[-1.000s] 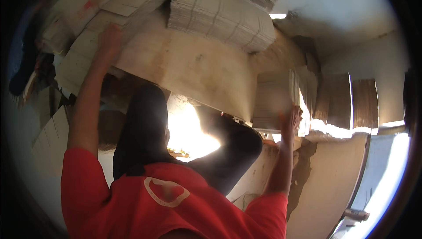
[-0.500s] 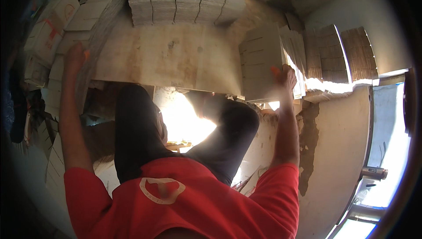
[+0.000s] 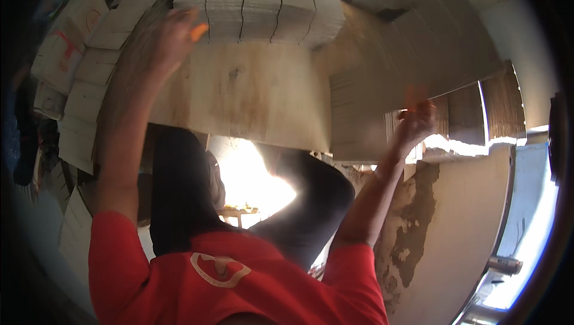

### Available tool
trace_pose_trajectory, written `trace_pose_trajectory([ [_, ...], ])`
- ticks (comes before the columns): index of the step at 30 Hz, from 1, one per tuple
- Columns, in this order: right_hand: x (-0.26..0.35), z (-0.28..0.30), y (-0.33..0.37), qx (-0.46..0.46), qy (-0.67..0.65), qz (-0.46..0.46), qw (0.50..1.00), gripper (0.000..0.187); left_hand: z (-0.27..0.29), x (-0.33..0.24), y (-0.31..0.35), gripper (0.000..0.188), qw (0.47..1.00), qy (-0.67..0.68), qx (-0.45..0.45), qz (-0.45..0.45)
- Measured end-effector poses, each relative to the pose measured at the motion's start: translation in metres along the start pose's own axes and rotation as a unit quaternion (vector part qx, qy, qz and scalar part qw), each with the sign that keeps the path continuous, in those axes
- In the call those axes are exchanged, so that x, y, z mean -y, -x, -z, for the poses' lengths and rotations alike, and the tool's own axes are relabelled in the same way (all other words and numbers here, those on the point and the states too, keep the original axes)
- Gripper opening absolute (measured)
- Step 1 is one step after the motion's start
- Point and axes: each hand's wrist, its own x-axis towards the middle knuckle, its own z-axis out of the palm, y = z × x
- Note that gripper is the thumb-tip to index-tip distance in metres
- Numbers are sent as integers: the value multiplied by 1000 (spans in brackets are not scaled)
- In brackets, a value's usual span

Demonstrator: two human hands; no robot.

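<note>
Cardboard stacks [image 3: 263, 5]; both arms raised

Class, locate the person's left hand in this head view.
Upper left: the left hand rests on the wooden board, just below the stack of flat cardboard sheets.

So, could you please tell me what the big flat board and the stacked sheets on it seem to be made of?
Board: probably plywood or raw wood, matte, with stains and a knot-like mark. Stacked sheets: likely cardboard, pale, with thin layered edges.
</note>
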Motion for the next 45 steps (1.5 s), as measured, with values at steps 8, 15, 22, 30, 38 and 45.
trace_pose_trajectory([
  [8,-8,-78,16,-3,-228,-100,969,4,-116,-77,-96,54,990,79,4,-115],
  [15,-29,-92,12,10,-66,-140,988,31,-177,-83,-120,28,983,-59,29,-171],
  [22,-21,-89,21,68,-51,-186,979,9,-168,-82,-130,3,974,16,63,-217],
  [30,-17,-91,23,112,-122,-199,966,6,-159,-83,-124,14,977,9,0,-214],
  [38,-14,-90,32,125,-149,-205,959,7,-155,-98,-110,19,951,18,-75,-299],
  [45,-11,-90,32,143,-147,-212,956,7,-156,-100,-93,26,964,24,-9,-266],
])
